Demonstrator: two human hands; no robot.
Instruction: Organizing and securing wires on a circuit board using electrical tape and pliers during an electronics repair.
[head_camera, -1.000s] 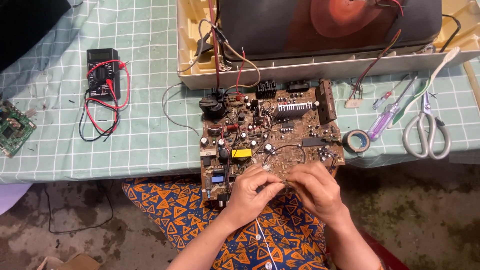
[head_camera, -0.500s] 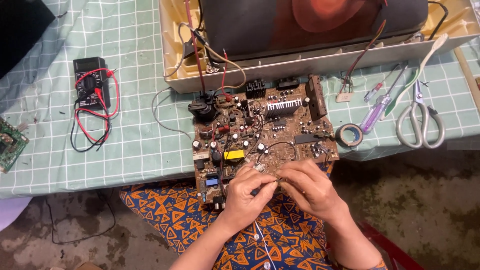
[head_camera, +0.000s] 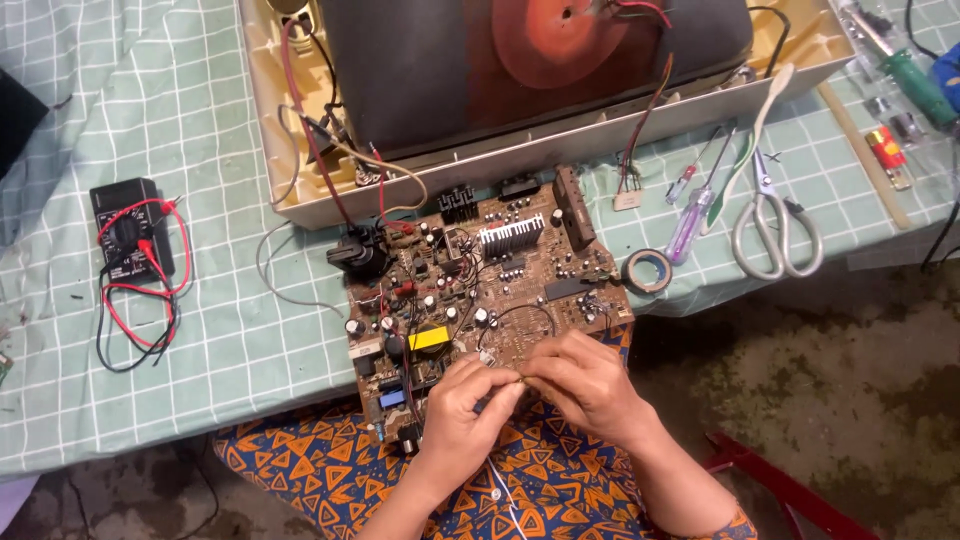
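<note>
— Both hands are pinched together over the near edge of the circuit board (head_camera: 480, 300). Left hand (head_camera: 462, 405) and right hand (head_camera: 583, 385) meet fingertip to fingertip, thumbs and forefingers closed on something small and brownish between them. Whether it is a lead, a wire end or a tiny part, I cannot tell; it is too small to make out.

— Is it loose, or fixed to the board?

— Can't say. The pinch sits right above the board's near right corner, touching or just over it. The board overhangs the table edge toward the person's lap, which is covered in orange and blue patterned cloth (head_camera: 330, 470).

— Which way does the board run from the pinch?

— Away from the person, its long side slanting up and to the right. The yellow component (head_camera: 428, 338) lies just left of the left hand's fingers, so that hand is nearer the crowded left half; the right hand covers the right corner.

— And further out?

— Wires climb from the board's far left into the opened television casing (head_camera: 290, 205). A tape roll (head_camera: 647, 271) sits just beside the board's right edge, then screwdrivers (head_camera: 690, 220) and scissors (head_camera: 775, 225). Well apart on the left, a black multimeter (head_camera: 130, 232) with red and black leads lies on the green checked tablecloth (head_camera: 200, 340).
</note>
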